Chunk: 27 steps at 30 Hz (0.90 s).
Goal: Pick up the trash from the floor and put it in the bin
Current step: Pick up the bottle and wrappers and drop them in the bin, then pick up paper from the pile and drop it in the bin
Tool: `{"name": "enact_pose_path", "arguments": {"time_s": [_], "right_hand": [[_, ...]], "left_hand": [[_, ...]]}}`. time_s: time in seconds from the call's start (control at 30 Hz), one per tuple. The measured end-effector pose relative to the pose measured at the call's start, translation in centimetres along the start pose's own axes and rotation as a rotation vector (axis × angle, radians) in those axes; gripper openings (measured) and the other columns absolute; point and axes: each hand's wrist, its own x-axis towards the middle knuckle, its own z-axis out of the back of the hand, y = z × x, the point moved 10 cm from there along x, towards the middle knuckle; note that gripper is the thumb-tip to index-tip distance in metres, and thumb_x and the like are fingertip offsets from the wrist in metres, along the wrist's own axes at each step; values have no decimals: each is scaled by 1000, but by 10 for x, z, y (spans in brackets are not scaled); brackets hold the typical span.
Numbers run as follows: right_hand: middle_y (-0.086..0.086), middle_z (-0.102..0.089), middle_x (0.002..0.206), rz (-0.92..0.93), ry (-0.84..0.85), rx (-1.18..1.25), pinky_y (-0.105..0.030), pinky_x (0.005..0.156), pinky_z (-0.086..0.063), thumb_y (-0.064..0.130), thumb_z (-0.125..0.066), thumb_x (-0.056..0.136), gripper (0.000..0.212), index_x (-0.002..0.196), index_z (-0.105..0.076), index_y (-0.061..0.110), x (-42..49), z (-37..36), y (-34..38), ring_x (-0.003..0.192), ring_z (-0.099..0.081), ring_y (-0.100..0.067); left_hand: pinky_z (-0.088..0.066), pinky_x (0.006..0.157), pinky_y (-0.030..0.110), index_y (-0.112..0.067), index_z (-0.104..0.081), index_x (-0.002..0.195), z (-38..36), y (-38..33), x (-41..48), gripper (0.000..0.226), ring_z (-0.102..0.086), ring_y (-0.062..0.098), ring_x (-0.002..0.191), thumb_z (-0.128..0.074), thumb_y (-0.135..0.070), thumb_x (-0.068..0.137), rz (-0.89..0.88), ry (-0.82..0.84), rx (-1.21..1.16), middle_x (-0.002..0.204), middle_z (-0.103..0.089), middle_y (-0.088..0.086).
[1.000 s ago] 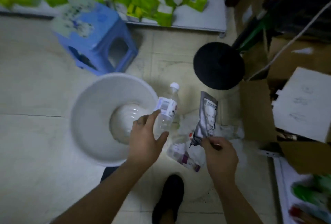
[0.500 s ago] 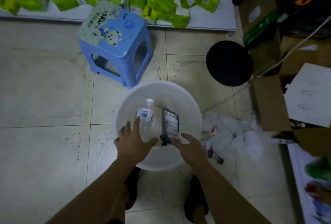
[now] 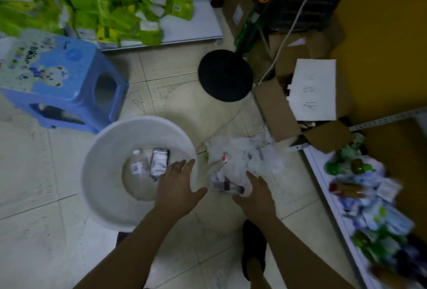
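Note:
A round white bin (image 3: 105, 173) stands on the tiled floor at centre left. Inside it lie a clear plastic bottle (image 3: 138, 164) and a dark foil pouch (image 3: 159, 161). My left hand (image 3: 178, 187) hovers over the bin's right rim, fingers spread and empty. To the right of the bin lies a heap of white crumpled plastic and paper trash (image 3: 240, 156), with a small bottle with a purple label (image 3: 227, 187) at its near edge. My right hand (image 3: 257, 192) reaches onto that heap beside the small bottle, fingers apart, holding nothing that I can see.
A blue plastic stool (image 3: 62, 82) stands left of the bin. A black round base (image 3: 225, 75) sits behind it. Open cardboard boxes (image 3: 284, 113) crowd the right. Shelves with green packs (image 3: 120, 13) at the back and mixed goods (image 3: 369, 198) at right. My shoes (image 3: 253, 249) are below.
Both hands have let go of the bottle and the pouch, which now lie in the bin. My hands have moved right, the right one onto the trash heap.

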Motion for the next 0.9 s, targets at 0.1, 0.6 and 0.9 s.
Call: {"name": "enact_pose_path", "arguments": {"time_s": [0.1,0.6,0.9], "right_hand": [[-13,-35,150,-2,-76,6,-39,108,-34,38,-73,78,82,146,-32,20,21,42,-61,134,-38,-27],[-9,-18,157,79,85,-139,-43,112,-31,43,-65,83,80,149,-23,24,181,57,-253,139,-29,-30],[-8,-14,160,217,271,-415,-45,114,-27,43,-66,83,84,150,-17,29,304,-48,-329,144,-23,-28]], "left_hand": [[-38,99,36,-20,-43,139,-39,-63,16,80,-45,26,126,-70,-52,72,-31,16,-4,138,-51,7],[-40,101,42,-27,-36,142,-256,-139,92,73,-42,26,127,-66,-46,79,64,94,205,140,-48,4],[-35,108,45,-26,-28,143,-423,-60,133,76,-35,25,135,-66,-44,80,-138,224,537,147,-38,5]]}}
